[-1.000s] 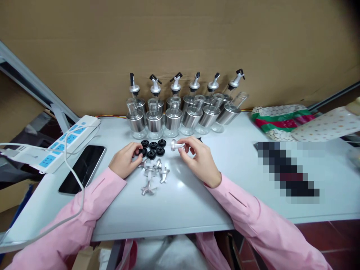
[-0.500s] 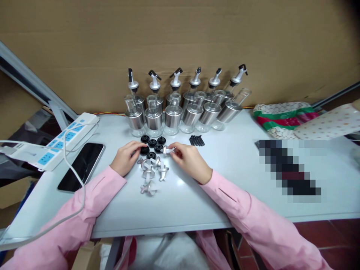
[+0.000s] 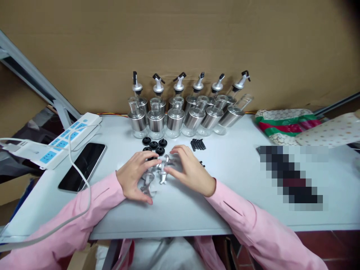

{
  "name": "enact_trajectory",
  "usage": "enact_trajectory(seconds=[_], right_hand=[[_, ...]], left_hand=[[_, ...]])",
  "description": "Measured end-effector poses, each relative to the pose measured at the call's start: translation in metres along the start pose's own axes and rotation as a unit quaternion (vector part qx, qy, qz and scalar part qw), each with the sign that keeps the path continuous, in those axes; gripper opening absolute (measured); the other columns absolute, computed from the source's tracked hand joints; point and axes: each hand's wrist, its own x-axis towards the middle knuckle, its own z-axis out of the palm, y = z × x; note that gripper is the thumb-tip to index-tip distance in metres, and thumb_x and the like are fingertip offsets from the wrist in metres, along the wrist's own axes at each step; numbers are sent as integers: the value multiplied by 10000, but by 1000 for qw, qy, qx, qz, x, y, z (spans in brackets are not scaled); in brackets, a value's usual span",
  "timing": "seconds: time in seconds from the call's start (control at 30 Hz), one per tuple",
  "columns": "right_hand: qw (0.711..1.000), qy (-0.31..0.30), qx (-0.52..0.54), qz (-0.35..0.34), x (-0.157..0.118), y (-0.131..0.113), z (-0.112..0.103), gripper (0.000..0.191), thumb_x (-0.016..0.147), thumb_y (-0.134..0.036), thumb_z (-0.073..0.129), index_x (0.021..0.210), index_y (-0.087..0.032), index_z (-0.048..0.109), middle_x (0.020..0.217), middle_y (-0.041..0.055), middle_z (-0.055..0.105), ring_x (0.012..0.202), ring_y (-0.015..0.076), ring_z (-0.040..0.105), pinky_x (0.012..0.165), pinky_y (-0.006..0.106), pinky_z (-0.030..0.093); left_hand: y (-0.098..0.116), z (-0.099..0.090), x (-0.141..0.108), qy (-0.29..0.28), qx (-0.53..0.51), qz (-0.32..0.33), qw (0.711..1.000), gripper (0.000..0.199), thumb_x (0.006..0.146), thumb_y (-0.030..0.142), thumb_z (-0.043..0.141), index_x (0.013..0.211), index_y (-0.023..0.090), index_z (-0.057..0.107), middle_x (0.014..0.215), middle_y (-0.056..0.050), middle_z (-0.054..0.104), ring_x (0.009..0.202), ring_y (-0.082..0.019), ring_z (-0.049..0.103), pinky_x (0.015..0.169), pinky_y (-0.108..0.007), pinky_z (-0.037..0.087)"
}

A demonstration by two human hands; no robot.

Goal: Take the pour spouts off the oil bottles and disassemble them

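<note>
Several silver pourer tops (image 3: 163,176) lie in a cluster on the table between my hands. My left hand (image 3: 137,176) arches over the left side of this cluster, fingers spread, thumb toward the near piece. At the cluster's right side is my right hand (image 3: 188,168), its thumb and fingers apart around a silver piece (image 3: 166,159); whether they touch it is unclear. Black round stoppers (image 3: 153,145) lie just beyond the cluster, some partly hidden by my left hand. Small black spouts (image 3: 198,144) lie in a row to the right, with another dark bit near my right wrist.
Behind stand clear glass bottles with steel bands (image 3: 156,123) and a back row topped with pourers (image 3: 179,87). A power strip (image 3: 73,138), cable and phone (image 3: 83,167) lie at left. Patterned bags (image 3: 287,125) and a pixelated area are at right.
My left hand has moved nearer and spread over the silver pieces. My right hand has opened its pinch and moved slightly nearer, with the silver piece closer to the cluster. The view has shifted slightly.
</note>
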Motion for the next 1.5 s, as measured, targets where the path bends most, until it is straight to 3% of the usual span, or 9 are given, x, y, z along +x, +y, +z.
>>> enact_trajectory(seconds=[0.13,0.33,0.4,0.53,0.67,0.87,1.13,1.3,1.5], right_hand=[[990,-79,110,-38,-4,-1,6,750,720,-448,696,1310,-145,346,1306,182,449,1233,282,435,1027,455,387],[971,-135,197,-17,-11,-5,14,786,769,-294,649,1414,-153,221,1369,175,447,1205,255,507,1015,414,424],[968,-149,198,-32,-12,-7,16,841,785,-295,632,1444,-115,143,1438,203,350,1299,265,408,1072,423,361],[964,-189,181,-53,-14,-9,19,1000,784,-394,634,1466,-85,-30,1533,209,65,1424,280,68,1157,462,169],[961,-207,173,-59,-15,-8,20,1168,726,-506,666,1448,-90,-152,1530,211,-85,1416,304,-63,1156,501,106],[975,-153,148,-65,-15,-10,15,1038,767,-475,637,1470,-115,-37,1535,211,-23,1425,289,-18,1148,510,122],[963,-196,179,-42,-14,-11,18,1114,727,-440,685,1464,-95,-77,1532,216,-43,1419,299,-38,1150,505,112],[970,-189,148,-44,-14,-12,17,1114,714,-453,691,1468,-105,-53,1534,212,-26,1421,302,-29,1146,523,114],[979,-128,153,-34,-6,-14,6,921,759,-491,638,1453,-112,166,1536,187,93,1429,271,44,1155,481,134]], left_hand=[[2,10,0,-37,44,37,998,906,667,679,578,1363,197,254,1316,-185,399,1199,-351,400,988,-501,328],[4,17,-2,-23,96,14,995,775,691,596,586,1293,186,322,1256,-181,472,1151,-335,447,944,-472,338],[7,18,-2,-33,108,8,994,714,694,579,584,1249,179,379,1215,-174,516,1126,-336,467,931,-477,326],[13,19,4,-47,97,35,994,557,766,506,520,1173,133,453,1131,-178,584,1079,-322,505,891,-461,325],[15,20,7,-43,88,43,994,533,814,539,452,1139,117,474,1062,-175,609,989,-298,550,848,-456,341],[12,17,6,-34,95,29,994,545,797,529,458,1145,110,478,1037,-176,600,973,-305,540,810,-442,399],[15,17,9,-6,112,44,993,603,783,540,529,1216,144,389,1127,-184,553,1028,-301,524,845,-431,419],[15,19,7,-13,128,32,991,534,780,527,523,1164,162,458,1148,-176,561,1083,-319,507,882,-472,371],[15,20,5,-22,117,21,993,572,757,563,507,1171,170,474,1144,-165,550,1069,-316,500,893,-482,330]])
